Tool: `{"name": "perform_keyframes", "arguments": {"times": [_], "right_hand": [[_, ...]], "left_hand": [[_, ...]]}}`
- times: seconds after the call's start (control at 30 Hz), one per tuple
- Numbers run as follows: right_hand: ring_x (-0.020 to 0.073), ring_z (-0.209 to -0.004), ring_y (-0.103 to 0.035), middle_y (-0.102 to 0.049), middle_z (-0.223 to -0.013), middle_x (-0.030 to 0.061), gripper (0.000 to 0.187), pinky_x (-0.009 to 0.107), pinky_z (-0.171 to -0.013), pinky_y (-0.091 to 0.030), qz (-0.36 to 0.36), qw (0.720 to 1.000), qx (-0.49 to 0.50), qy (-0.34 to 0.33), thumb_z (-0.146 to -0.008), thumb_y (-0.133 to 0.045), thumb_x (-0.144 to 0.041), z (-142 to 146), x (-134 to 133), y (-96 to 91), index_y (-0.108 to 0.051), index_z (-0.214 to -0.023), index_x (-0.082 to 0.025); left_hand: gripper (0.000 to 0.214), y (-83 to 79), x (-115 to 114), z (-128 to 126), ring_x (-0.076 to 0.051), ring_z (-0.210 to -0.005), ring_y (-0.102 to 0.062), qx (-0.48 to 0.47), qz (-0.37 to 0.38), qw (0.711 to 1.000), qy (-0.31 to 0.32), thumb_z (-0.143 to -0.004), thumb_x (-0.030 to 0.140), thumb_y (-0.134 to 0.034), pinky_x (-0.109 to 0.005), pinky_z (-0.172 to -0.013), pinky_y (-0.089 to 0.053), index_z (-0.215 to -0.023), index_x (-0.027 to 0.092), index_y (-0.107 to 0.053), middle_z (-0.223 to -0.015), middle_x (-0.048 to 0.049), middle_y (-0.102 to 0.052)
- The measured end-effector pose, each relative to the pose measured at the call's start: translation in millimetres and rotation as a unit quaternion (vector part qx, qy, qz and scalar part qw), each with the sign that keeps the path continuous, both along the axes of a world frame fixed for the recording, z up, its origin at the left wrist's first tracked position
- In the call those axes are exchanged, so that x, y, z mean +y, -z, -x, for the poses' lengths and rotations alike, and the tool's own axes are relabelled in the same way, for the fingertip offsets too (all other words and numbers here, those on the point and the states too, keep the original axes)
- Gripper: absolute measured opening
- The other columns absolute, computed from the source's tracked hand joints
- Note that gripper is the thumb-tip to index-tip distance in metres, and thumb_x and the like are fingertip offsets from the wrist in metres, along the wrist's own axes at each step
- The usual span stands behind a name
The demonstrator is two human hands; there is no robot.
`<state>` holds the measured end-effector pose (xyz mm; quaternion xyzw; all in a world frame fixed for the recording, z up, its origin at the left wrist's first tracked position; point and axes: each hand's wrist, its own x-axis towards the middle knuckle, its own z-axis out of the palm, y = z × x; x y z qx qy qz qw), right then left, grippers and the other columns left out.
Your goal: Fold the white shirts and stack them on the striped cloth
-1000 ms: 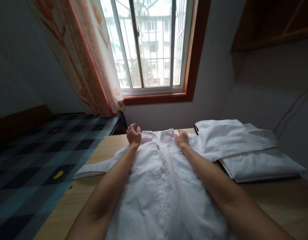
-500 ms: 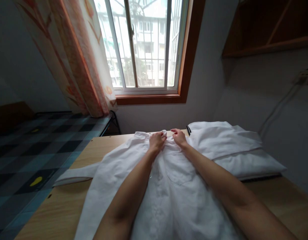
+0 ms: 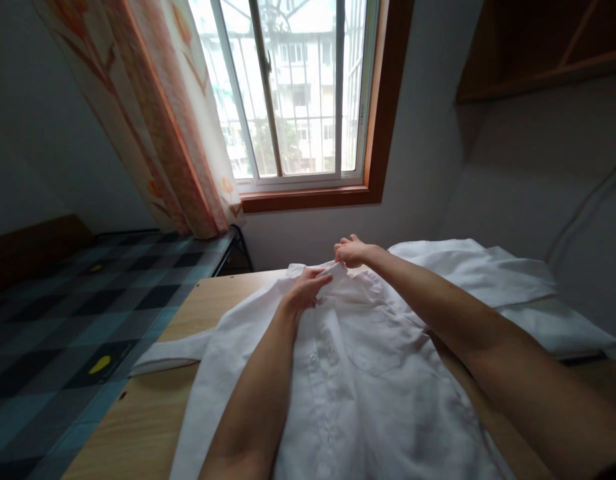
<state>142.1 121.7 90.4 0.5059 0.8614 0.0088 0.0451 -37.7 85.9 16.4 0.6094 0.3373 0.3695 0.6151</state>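
The white shirt (image 3: pixel 328 400) lies front up on the table (image 3: pixel 153 400), its length running away to the collar (image 3: pixel 339 276), pinched by the left hand (image 3: pixel 305 287); slightly farther, the right hand (image 3: pixel 352 252) grips the collar's raised edge.

Pale wood-grained surface (image 3: pixel 138 413), a white shirt (image 3: pixel 358 400) laid front up across it, one sleeve (image 3: pixel 175 351) stretched out leftward, a white cloth pile (image 3: pixel 468 270) at right
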Motion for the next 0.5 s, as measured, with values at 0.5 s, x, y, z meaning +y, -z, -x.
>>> {"name": "perform_keyframes", "arguments": {"times": [0.5], "right_hand": [[0.0282, -0.137, -0.035, -0.034, -0.152, 0.0181, 0.05, 0.043, -0.108, -0.031, -0.112, 0.949, 0.158, 0.247, -0.097, -0.03, -0.024, 23.9, -17.8, 68.2, -0.037, -0.145, -0.012]], "left_hand": [[0.031, -9.5, 5.0, 6.2, -0.029, -0.121, -0.048, 0.321, -0.402, 0.705, -0.488, -0.092, 0.023, -0.046, -0.043, -0.103, -0.034, -0.114, 0.021, -0.067, -0.127, -0.0116, -0.06]]}}
